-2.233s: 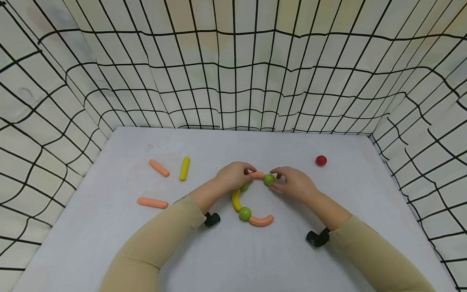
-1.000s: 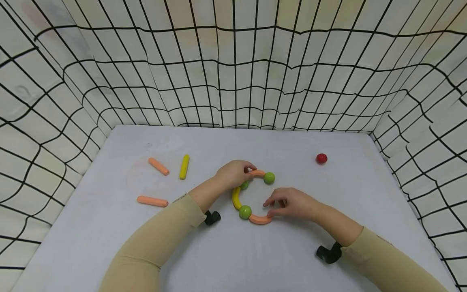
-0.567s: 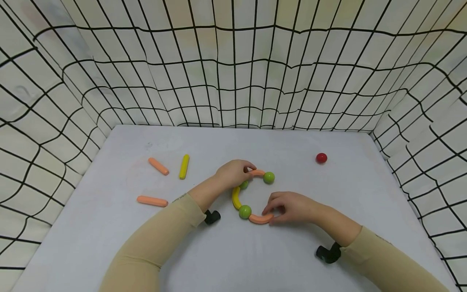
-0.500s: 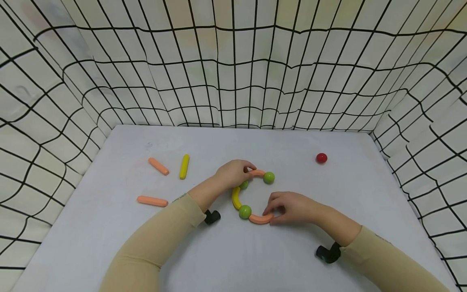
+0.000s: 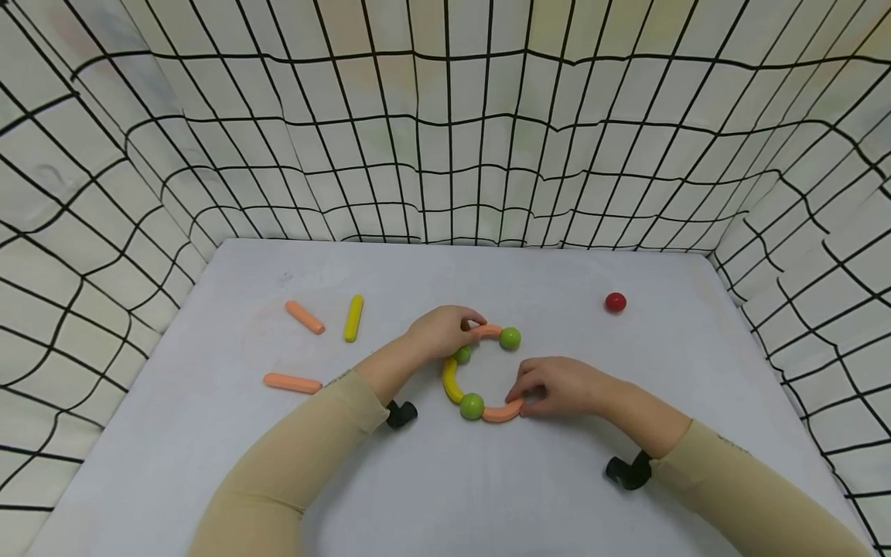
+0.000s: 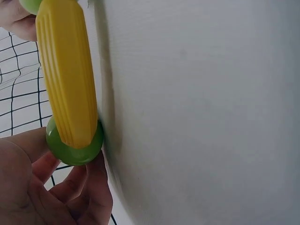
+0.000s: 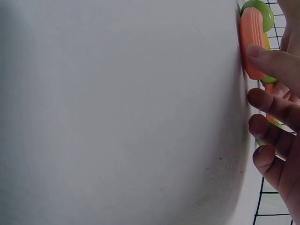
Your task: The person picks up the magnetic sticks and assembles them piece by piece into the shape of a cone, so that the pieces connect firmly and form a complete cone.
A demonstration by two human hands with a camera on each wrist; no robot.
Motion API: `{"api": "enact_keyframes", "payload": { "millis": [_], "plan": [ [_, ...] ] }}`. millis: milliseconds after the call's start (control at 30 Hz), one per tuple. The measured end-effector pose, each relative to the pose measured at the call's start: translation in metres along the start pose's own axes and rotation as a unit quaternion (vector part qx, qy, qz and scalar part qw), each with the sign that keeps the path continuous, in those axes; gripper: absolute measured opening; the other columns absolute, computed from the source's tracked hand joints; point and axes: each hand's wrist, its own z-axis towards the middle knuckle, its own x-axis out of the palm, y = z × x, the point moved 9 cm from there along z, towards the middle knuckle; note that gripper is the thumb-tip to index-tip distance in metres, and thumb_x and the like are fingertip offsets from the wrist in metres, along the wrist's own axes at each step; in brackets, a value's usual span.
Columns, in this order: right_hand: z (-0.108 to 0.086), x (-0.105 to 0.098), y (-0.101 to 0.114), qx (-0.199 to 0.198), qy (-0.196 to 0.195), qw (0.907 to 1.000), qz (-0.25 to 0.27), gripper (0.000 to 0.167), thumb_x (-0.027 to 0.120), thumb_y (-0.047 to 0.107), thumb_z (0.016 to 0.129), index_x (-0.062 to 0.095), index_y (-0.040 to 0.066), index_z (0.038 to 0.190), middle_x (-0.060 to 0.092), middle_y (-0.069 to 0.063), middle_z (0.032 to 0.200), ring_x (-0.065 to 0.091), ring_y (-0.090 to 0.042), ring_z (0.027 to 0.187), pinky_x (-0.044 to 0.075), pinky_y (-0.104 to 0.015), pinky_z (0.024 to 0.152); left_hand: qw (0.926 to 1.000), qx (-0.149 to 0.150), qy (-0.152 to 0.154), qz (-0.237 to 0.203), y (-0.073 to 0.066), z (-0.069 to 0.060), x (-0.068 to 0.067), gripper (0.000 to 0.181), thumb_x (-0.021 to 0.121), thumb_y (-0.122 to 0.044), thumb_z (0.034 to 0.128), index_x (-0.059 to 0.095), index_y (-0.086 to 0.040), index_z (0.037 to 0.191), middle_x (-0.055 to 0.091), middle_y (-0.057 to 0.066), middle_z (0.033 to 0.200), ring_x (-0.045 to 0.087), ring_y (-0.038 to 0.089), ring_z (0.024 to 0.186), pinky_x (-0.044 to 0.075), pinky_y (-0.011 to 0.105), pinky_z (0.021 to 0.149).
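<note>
Our right hand (image 5: pixel 559 385) pinches the near orange arc (image 5: pixel 498 414), likely stiff, light, by its right end; our left hand (image 5: pixel 443 332), a green ball (image 6: pixel 70 157).

White tabletop (image 5: pixel 445 483), matte, with a straight far edge and sides that converge toward it; faint dark smudge (image 5: pixel 285 276) near the far left corner. Black-lined netting (image 5: pixel 448 56) encloses the far, left and right sides; its horizontal lines sag and kink in places, and some on the right look broken. Pale backing (image 5: pixel 469 93) behind it carries blurred patches of yellow, peach and grey. Lighting diffuse, shadows soft. Both wrist views: mostly tabletop, slightly greyer, with netting along one edge.
</note>
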Motion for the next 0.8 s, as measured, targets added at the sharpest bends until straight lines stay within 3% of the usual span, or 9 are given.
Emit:
{"api": "enact_keyframes", "payload": {
  "millis": [267, 467, 800],
  "plan": [
    [0.001, -0.009, -0.006, 0.001, -0.005, 0.9996, -0.028, 0.024, 0.073, 0.022, 0.091, 0.076, 0.03, 0.113, 0.06, 0.017, 0.096, 0.053, -0.003, 0.083, 0.049, -0.027, 0.079, 1.0, -0.003, 0.0, 0.002, 0.004, -0.005, 0.0, 0.035, 0.064, -0.03, 0.0973, 0.064, -0.024, 0.132, 0.064, 0.002, 0.111, 0.058, 0.016, 0.08, 0.047, 0.03, 0.07],
    [0.004, -0.014, -0.011, 0.011, 0.003, 0.9988, -0.048, 0.024, 0.073, 0.023, 0.091, 0.075, 0.03, 0.115, 0.06, 0.017, 0.094, 0.053, -0.005, 0.079, 0.048, -0.026, 0.074, 0.9999, -0.014, 0.001, -0.003, 0.011, -0.008, 0.0, 0.035, 0.066, -0.03, 0.0964, 0.064, -0.025, 0.131, 0.064, 0.002, 0.11, 0.059, 0.016, 0.08, 0.047, 0.03, 0.07],
    [0.005, -0.022, -0.018, 0.021, 0.0, 0.9987, -0.047, 0.028, 0.072, 0.026, 0.092, 0.073, 0.03, 0.12, 0.061, 0.016, 0.097, 0.054, -0.008, 0.082, 0.048, -0.026, 0.076, 0.9996, -0.026, 0.003, -0.012, 0.016, -0.016, 0.0, 0.035, 0.067, -0.03, 0.0956, 0.064, -0.024, 0.13, 0.064, 0.002, 0.109, 0.06, 0.016, 0.078, 0.048, 0.03, 0.069]
  ]
}}
